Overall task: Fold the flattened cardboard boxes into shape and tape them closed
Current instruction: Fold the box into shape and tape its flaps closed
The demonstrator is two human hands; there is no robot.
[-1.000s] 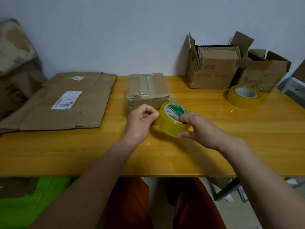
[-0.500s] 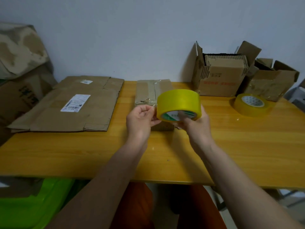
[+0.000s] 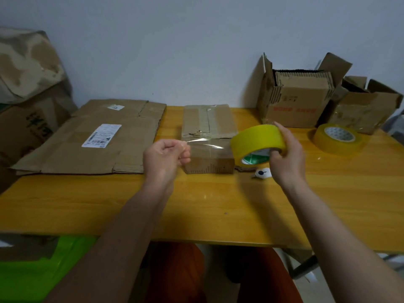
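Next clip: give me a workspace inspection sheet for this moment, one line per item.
Surface: yellow wooden table, small dark speck near the front.
Job's things: small taped box at centre; flattened cardboard to its left; tape roll held above the table, clear strip pulled out.
Clutter: spare tape roll; two open boxes at the back right; small white item.
Grips: left hand pinches the strip end; right hand holds the roll.
Cables: nothing seen.
Surroundings: pale wall; stacked cartons far left.
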